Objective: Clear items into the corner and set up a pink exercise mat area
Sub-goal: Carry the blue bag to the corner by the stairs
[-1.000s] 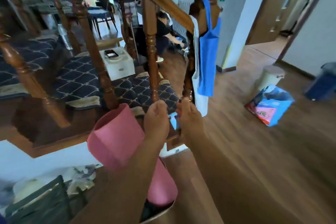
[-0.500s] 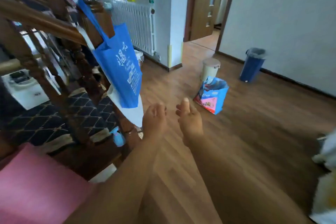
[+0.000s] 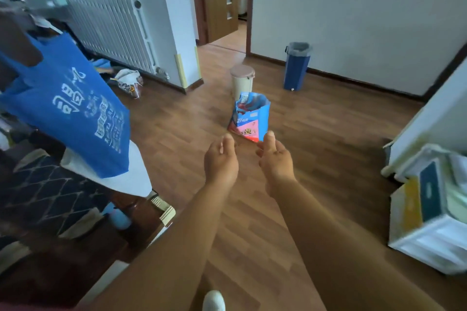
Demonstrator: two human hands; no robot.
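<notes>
Wood-plank floor (image 3: 316,134) runs from our feet to the far white wall, with a doorway open at the far middle. We hold both arms out ahead of us over the floor. Our left hand (image 3: 221,159) and right hand (image 3: 275,161) sit side by side, a small gap apart, fingers curled loosely inward and thumbs up; neither grip has anything in it, and both are slack and half open.

Just beyond our fingertips stands a blue and pink packet bag (image 3: 249,118), upright on the floor with its top open. Behind it is a small beige bin (image 3: 242,81) with a lid, and farther right, near the far wall, a blue waste bin (image 3: 297,65) with a grey liner.

On the near left a blue tote bag (image 3: 68,106) with white print hangs from a dark wooden post, a white bag (image 3: 134,174) behind and below it. A white radiator (image 3: 108,23) lines the far left wall, and a crumpled sack (image 3: 130,82) lies on the floor beneath it. A dark patterned rug (image 3: 45,197) shows at the near left. At the near right stands a white storage unit (image 3: 429,212), blurred.

We cannot see the pink exercise mat anywhere in this view.
</notes>
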